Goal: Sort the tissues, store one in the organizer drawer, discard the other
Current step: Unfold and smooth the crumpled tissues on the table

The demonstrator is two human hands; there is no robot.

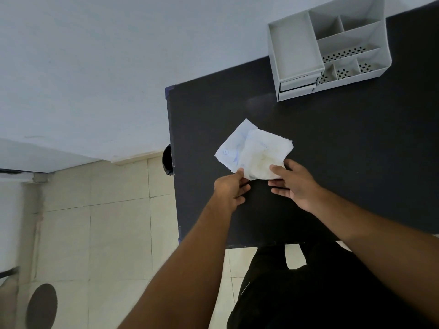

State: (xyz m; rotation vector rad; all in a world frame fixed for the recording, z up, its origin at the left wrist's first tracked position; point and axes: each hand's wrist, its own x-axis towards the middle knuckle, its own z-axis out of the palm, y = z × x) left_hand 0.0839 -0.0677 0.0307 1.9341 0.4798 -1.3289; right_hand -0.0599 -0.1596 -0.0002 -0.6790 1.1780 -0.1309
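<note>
Both hands pinching overlapped tissues above the table.

Left hand [231, 187] gripping marked tissue [231, 148]; right hand [293, 184] gripping yellowed tissue [263, 154], fingertips hidden beneath. Organizer [330, 47] far beyond right hand, drawer front barely discernible.

No text can be read with certainty. The smoother tissue [231, 148] bears faint blue ink marks, one a small circled sign near its left corner, too blurred to make out.

Bare tabletop [332, 162] between tissues [254, 150], organizer [327, 51].
</note>
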